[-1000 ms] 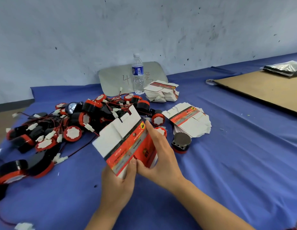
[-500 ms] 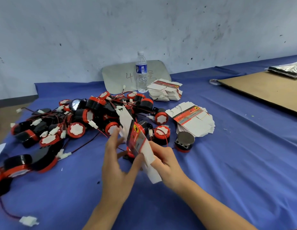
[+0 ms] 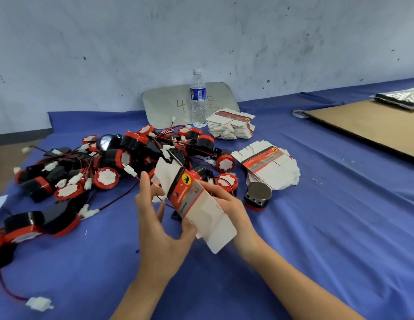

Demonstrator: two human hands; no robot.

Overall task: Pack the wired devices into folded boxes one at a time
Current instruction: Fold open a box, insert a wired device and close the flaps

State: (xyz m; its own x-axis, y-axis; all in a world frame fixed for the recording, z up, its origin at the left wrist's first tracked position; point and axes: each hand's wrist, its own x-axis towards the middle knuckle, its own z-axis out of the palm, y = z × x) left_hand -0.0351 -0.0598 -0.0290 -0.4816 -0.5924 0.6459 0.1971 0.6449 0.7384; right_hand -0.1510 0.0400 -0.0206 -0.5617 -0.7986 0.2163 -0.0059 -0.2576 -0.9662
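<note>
1. Box point(image 3: 194, 204): one, not yet opened. It is held clear of the table point(image 3: 317, 239) in front of the person and tilted from upper left to lower right. Judged purpose: both faces stay reachable for opening it into a sleeve.
2. Right hand point(image 3: 226, 204): the fingers curl round the box's far edge and grip it. It acts as the fixed support.
3. Left hand point(image 3: 159, 227): the fingers are spread, mostly straight and closed on nothing. The thumb touches the box's lower part. Judged purpose: ready to push the panels apart.
4. Devices point(image 3: 123, 162): one tangled pile of red-and-black wired units just beyond the hands, within reach for loading. An exact count is not possible; well over a dozen show.
5. Lone device point(image 3: 258, 197): one, apart from the pile and just beside the near stack point(image 3: 273, 172). It is probably next to pack.
6. Flat blanks: two stacks. The near stack lies right of the pile; the far stack point(image 3: 231, 125) lies by the bottle point(image 3: 198, 100).
7. Bottle: one, upright. Board point(image 3: 367, 128): one, far right, well apart.
</note>
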